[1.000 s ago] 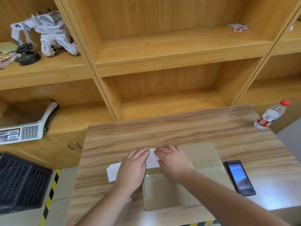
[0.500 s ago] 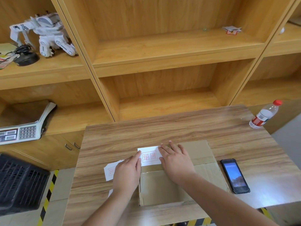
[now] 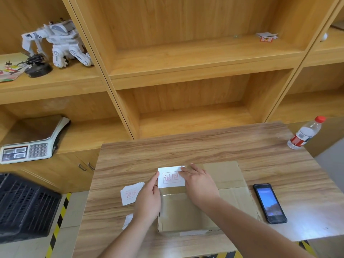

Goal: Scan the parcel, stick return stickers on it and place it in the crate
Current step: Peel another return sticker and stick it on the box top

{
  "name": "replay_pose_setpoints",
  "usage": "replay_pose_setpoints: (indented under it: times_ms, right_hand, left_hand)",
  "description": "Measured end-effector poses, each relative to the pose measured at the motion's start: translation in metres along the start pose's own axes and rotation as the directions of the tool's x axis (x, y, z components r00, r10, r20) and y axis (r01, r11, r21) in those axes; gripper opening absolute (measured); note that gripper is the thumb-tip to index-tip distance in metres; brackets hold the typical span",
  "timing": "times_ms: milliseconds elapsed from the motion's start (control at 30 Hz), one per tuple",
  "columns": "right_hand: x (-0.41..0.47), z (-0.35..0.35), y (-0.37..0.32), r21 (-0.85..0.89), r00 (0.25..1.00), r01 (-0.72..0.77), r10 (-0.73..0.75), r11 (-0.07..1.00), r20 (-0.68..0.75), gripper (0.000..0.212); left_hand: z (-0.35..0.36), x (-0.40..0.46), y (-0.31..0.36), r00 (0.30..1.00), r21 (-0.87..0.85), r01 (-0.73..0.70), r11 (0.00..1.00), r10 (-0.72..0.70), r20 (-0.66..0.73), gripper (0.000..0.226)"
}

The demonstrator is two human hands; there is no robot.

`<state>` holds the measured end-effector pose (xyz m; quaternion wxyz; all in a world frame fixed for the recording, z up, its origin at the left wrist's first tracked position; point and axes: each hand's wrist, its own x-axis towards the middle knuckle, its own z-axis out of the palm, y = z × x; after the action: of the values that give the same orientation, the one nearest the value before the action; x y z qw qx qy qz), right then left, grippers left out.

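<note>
Left hand (image 3: 148, 200) has slid off sticker (image 3: 171, 177); right hand (image 3: 200, 185) presses flat, both apparently ungripping, on parcel (image 3: 223, 175).

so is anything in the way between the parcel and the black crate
Nothing visible blocks it. The parcel lies on the table; the black crate sits lower, past the table's left edge. Only loose stickers lie on that side, flat on the tabletop.

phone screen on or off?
On. The phone lies face up on the table right of the parcel, its screen lit with an image.
</note>
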<state>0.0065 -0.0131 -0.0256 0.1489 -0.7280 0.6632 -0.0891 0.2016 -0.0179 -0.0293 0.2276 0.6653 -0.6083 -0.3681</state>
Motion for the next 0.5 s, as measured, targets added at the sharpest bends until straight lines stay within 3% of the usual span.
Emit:
replay_pose_setpoints:
  times_ms: [67,133,233,400,500]
  right_hand:
    - [0.001,-0.001,-0.007,-0.034,0.999,0.031,-0.032,0.999,-0.032,0.046]
    - [0.001,0.000,-0.012,-0.040,0.998,0.052,-0.054,0.998,-0.027,0.046]
    - [0.001,-0.005,-0.011,-0.061,0.997,0.033,-0.028,0.998,0.075,0.055]
    - [0.003,-0.013,0.001,-0.146,0.991,0.072,-0.054,0.987,0.125,0.061]
    - [-0.003,-0.013,0.013,-0.176,0.993,0.068,-0.050,0.982,0.109,0.077]
  left_hand:
    - [-0.001,0.004,0.013,0.988,0.162,-0.140,0.977,0.148,-0.037,0.053]
    - [0.002,0.011,0.021,0.964,0.320,-0.265,0.910,0.263,0.051,0.053]
    - [0.005,0.016,0.018,0.962,0.451,-0.269,0.851,0.212,0.173,0.057]
    - [0.011,0.010,0.019,0.971,0.537,-0.233,0.811,0.168,0.168,0.059]
    - [0.013,0.009,0.021,0.980,0.529,-0.184,0.828,0.115,0.159,0.063]
